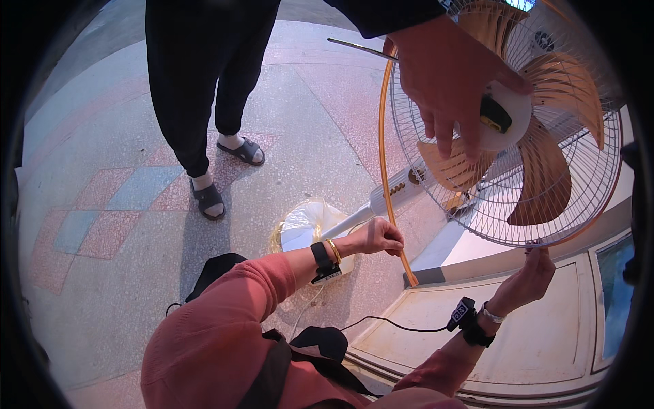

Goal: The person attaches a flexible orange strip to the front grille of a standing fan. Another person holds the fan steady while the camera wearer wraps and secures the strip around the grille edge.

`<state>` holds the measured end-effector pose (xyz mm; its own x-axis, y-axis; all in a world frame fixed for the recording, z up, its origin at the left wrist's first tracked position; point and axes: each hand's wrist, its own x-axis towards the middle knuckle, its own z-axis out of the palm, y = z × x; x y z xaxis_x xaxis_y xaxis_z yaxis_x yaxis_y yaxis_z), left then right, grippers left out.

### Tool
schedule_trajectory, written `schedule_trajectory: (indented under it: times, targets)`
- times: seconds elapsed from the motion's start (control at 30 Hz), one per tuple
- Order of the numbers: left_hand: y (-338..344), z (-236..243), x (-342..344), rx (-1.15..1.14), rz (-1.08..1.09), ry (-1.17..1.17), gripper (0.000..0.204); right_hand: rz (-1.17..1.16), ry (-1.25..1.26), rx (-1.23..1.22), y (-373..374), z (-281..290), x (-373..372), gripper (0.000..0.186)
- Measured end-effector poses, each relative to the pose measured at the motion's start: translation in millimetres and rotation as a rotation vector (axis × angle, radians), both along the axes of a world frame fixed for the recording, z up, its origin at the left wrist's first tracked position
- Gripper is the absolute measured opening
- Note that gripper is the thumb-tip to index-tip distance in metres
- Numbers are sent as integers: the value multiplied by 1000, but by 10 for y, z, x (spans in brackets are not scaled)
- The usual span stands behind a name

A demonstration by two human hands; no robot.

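Note:
A pedestal fan (545, 136) with orange blades, a white hub and a wire grille tilts toward me. My left hand (378, 237) grips the orange rim of the grille (385, 184) at its lower left. My right hand (528, 279) pinches the bottom edge of the grille from below. Both my wrists wear bands; the sleeves are salmon pink. Another person's hand (449, 75) reaches down from above and presses on the white hub (504, 116) at the grille's centre.
The other person stands at the back in black trousers and grey sandals (208, 198) on a speckled stone floor. The fan's white pole (361, 215) runs down to a round base (306, 228). A white panelled surface (531, 341) lies at lower right, with a black cable across it.

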<state>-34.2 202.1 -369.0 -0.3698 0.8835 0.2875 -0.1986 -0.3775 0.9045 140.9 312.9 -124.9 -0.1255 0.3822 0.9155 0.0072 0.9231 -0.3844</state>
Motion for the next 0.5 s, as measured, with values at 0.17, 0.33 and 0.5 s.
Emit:
schedule_trajectory:
  times: [0.17, 0.33, 0.5]
  targets:
    - [-103, 63, -29, 33, 9, 69, 17, 144, 73, -33, -31, 11, -34, 6]
    - [-137, 30, -28, 19, 13, 44, 17, 234, 61, -49, -8, 29, -13, 5]
    - [-150, 10, -28, 3, 44, 105, 16, 254, 84, -67, 14, 40, -5, 5]
